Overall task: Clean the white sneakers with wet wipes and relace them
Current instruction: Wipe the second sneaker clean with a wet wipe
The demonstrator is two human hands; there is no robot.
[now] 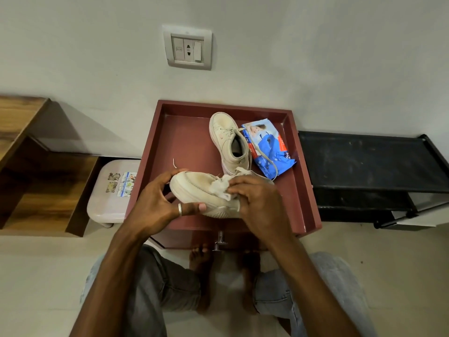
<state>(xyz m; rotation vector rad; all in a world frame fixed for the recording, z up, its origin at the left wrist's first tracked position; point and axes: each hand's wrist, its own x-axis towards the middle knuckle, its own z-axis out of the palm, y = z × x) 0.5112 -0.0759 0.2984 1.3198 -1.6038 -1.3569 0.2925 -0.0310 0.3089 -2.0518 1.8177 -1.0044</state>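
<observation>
Two white sneakers over one maroon counter (187,139) with raised rim, the landmark for all positions below. Left of counter: wooden shelf unit (36,171), then pale plastic stool (109,190) just beside the rim. Right of counter: black rack (364,164). On the wall above: switch plate (187,50). On counter, rear centre: second sneaker (227,139), upright, toe toward the wall, lace loose. Just right of it, touching: blue wet wipes pack (269,149), lace end lying across it. Over counter front edge: held sneaker (201,193), on its side, toe pointing left. Left hand (158,203) at toe end, fingers closed around the sole, ring on one finger. Right hand (257,203) at mid-shoe, fingers pinched on a crumpled white wipe (220,186) pressed against the upper.
</observation>
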